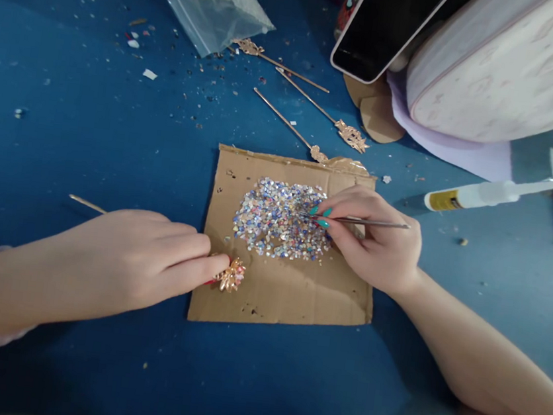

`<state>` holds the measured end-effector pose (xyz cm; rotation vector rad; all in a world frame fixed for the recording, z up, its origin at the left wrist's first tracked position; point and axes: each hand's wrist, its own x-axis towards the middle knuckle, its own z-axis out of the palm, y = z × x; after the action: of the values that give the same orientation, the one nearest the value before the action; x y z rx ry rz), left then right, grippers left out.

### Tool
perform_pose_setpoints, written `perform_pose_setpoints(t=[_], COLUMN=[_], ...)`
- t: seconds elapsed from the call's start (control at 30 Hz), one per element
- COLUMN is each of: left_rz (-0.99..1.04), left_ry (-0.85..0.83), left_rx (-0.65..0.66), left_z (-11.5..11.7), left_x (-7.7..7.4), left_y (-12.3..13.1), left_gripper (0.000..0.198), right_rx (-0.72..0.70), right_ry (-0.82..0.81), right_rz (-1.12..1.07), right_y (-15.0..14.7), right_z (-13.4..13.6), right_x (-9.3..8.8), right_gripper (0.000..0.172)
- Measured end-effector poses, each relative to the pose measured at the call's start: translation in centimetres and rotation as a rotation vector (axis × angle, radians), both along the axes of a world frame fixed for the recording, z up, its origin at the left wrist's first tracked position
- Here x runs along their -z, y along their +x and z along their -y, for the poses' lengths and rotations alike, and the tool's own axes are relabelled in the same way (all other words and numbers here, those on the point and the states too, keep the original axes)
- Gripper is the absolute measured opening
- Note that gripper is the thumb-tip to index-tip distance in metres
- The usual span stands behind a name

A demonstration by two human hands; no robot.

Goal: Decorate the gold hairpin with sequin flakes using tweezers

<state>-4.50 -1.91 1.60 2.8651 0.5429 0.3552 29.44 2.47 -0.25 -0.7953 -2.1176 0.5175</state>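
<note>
A brown cardboard sheet [286, 295] lies on the blue table and carries a heap of small shiny chips [278, 220]. My right hand [377, 242] pinches thin metal tweezers [369, 223], whose tips reach into the right side of the heap. At the sheet's left edge my left hand [135, 261] holds a gold hairpin by its flower-shaped head [231, 276]. The pin's stick [86, 203] pokes out behind the hand to the left.
Three more gold hairpins [317, 109] lie beyond the cardboard. A clear plastic bag [213, 0], a phone [387, 27] leaning on a pale case [512, 68], and a glue tube [477, 196] stand at the back and right. Small scraps dot the blue table [68, 110].
</note>
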Motion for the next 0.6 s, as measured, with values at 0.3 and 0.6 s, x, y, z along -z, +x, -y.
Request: perform_pose_setpoints(t=[0.3, 0.6], left_rz=[0.05, 0.037], left_ry=[0.05, -0.025], left_rx=[-0.046, -0.097], left_z=[0.3, 1.2], left_x=[0.1, 0.2], left_y=[0.2, 0.3], left_gripper=[0.039, 0.036], right_rx=[-0.141, -0.314], right_ry=[-0.02, -0.145], right_rz=[-0.059, -0.015], right_y=[-1.0, -2.7], right_z=[1.1, 3.9], right_x=[-1.5, -2.3], right_gripper=[0.022, 0.014])
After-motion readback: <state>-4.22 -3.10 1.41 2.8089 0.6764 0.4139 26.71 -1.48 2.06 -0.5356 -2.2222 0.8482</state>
